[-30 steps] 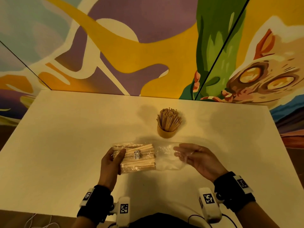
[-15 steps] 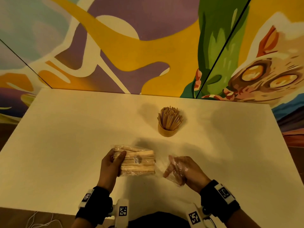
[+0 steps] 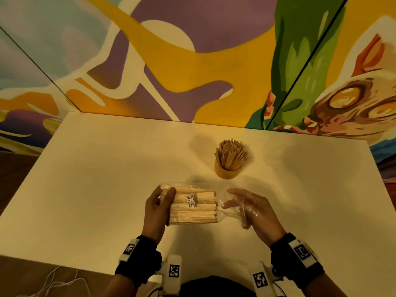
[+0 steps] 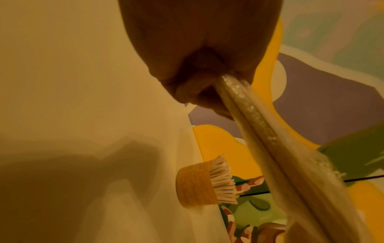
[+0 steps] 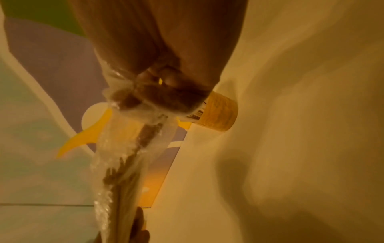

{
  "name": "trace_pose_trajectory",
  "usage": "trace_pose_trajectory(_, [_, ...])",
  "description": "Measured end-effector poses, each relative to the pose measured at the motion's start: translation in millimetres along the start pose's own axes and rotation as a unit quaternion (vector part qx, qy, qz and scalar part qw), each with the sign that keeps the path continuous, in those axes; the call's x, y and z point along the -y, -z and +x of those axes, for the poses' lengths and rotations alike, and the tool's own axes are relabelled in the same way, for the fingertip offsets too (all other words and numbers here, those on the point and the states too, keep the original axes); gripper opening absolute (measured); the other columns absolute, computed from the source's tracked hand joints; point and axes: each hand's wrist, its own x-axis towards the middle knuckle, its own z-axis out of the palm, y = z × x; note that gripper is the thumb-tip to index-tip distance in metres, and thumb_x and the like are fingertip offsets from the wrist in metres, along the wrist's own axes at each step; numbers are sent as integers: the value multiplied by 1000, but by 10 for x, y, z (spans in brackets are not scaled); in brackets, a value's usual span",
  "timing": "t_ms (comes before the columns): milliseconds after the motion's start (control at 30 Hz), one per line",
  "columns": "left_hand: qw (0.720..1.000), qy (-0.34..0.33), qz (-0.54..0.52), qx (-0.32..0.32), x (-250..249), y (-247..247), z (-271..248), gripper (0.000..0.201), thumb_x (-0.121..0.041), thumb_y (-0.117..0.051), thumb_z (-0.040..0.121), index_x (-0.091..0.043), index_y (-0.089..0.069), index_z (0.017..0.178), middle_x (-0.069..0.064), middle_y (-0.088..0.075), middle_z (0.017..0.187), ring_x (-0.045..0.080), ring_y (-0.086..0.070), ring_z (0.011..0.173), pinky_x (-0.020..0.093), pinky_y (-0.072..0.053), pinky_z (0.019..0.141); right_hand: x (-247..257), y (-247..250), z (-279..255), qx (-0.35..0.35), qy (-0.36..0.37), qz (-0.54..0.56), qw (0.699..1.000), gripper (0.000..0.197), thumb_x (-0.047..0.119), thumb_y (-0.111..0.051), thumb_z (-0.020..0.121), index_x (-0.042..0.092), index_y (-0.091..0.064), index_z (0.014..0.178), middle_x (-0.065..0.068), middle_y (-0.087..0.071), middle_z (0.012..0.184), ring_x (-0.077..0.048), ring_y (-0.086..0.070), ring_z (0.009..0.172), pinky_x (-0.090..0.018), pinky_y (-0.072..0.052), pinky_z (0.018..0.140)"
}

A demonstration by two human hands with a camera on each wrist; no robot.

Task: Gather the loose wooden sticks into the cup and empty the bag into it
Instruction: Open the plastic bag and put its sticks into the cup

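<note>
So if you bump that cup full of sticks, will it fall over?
Maybe. The cup is short, and its sticks rise well above the rim and fan outward, so it probably tips easily. It stands alone on the smooth table, so a light push might just slide it.

Both forearms reach forward from the bottom of the head view, each with a dark wristband carrying white tagged blocks. The left hand [image 3: 157, 207] grips the closed end of the bag [image 3: 192, 205], thumb lying across the top and fingers curled underneath; the left wrist view shows the fingers [image 4: 187, 92] folded against the bundle's end. The right hand [image 3: 249, 207] is palm-down with its fingers spread and lightly bent, pointing left toward the other hand. The bag's clear loose plastic lies over the right hand. In the right wrist view its fingertips [image 5: 170, 80] are drawn together with plastic gathered around them.
</note>
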Motion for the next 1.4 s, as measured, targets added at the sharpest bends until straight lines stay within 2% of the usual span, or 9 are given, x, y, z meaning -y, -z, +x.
trace_pose_trajectory(200, [999, 35, -26, 28, 26, -52, -26, 13, -17, -60, 92, -8, -63, 82, 11, -64, 75, 25, -63, 69, 33, -50, 62, -8, -62, 13, -1, -23, -46, 999, 16, 10, -54, 96, 9, -69, 102, -5, -65, 63, -21, -48, 45, -24, -39, 45])
trace_pose_trajectory(300, [998, 51, -15, 29, 62, -100, -43, 20, -31, -65, 80, -13, -61, 75, 14, -53, 71, 29, -52, 67, 38, -38, 58, -15, -80, -7, 3, -29, -38, 999, 20, 14, -53, 97, 15, -69, 109, -10, -63, 69, -21, -50, 47, -24, -40, 45])
trace_pose_trajectory(467, [1000, 3, -12, 8, 18, -202, -66, 21, -20, -52, 98, -6, -62, 88, 6, -58, 76, 20, -59, 71, 35, -49, 65, -20, -73, -41, 3, -18, -41, 999, 27, 4, -51, 97, 17, -65, 118, -3, -67, 68, -17, -48, 43, -22, -38, 42])
trace_pose_trajectory(600, [999, 1, -35, 23, -49, -195, -55, 20, -16, -50, 99, -3, -58, 85, 1, -54, 71, 15, -56, 65, 30, -49, 61, -18, -57, -21, 4, -22, -55, 998, 18, 17, -61, 93, 2, -69, 100, -15, -58, 63, -21, -46, 44, -25, -36, 46])
trace_pose_trajectory(767, [996, -31, 69, 38, -45, -171, -39, 21, -13, -52, 98, -6, -61, 80, -6, -58, 70, 8, -55, 66, 22, -46, 60, 32, -58, -67, 24, -50, -100, 993, 59, 47, -37, 99, 2, -73, 90, -12, -53, 55, -18, -46, 50, -22, -39, 50])
trace_pose_trajectory(967, [984, -88, 140, 67, -95, -209, -94, 21, -13, -53, 98, -5, -61, 80, -7, -58, 72, 4, -53, 66, 15, -43, 63, -53, -48, -77, 37, -33, -7, 999, 30, 33, -54, 96, 7, -67, 100, -6, -58, 61, -18, -50, 52, -23, -41, 49])
trace_pose_trajectory(1167, [984, -49, 121, 122, -144, -339, -212, 26, -14, -39, 103, -4, -56, 86, 0, -54, 73, 12, -52, 66, 16, -41, 56, -90, 7, -42, 13, -1, -17, 1000, 17, -13, -46, 92, -5, -57, 81, -5, -53, 59, -15, -44, 47, -21, -35, 44])
trace_pose_trajectory(1267, [970, -84, 185, 135, -146, -330, -228, 31, -22, -37, 105, -8, -59, 89, 2, -59, 76, 10, -55, 68, 17, -41, 60, -92, 37, -42, -10, 3, 2, 1000, 17, -11, -47, 93, -6, -63, 88, -7, -55, 58, -16, -45, 47, -21, -35, 44])
trace_pose_trajectory(1400, [980, -115, 155, 42, -149, -300, -141, 20, -10, -42, 102, -11, -58, 91, -5, -61, 81, 4, -57, 70, 14, -43, 62, -57, 47, -29, -32, -6, 66, 997, 13, -3, -52, 93, -6, -65, 93, -8, -59, 61, -18, -45, 49, -21, -35, 45])
